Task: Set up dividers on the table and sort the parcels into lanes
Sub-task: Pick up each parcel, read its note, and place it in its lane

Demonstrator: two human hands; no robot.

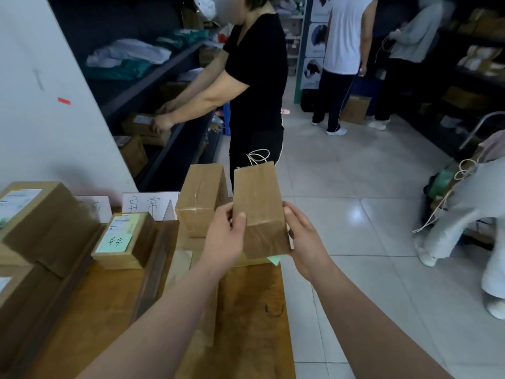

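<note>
I hold a plain brown cardboard parcel (pixel 259 206) above the right end of the wooden table (pixel 246 310). My left hand (pixel 225 236) grips its left side, thumb on the front face. My right hand (pixel 303 239) grips its right side. A green slip (pixel 274 259) peeks out under the parcel. Just behind it a second taped parcel (pixel 200 198) rests on the table. A small parcel with a green note (pixel 125 240) lies in the lane to the left. Dark wooden divider strips (pixel 153 263) run between the lanes. White folded sign cards (pixel 149 205) stand at the far edge.
Larger labelled parcels (pixel 41 220) are stacked at the table's left. A person in black (pixel 257 86) stands just beyond the table, reaching into dark shelves (pixel 153 113). Other people stand on the tiled floor (pixel 355 187) to the right and at the back.
</note>
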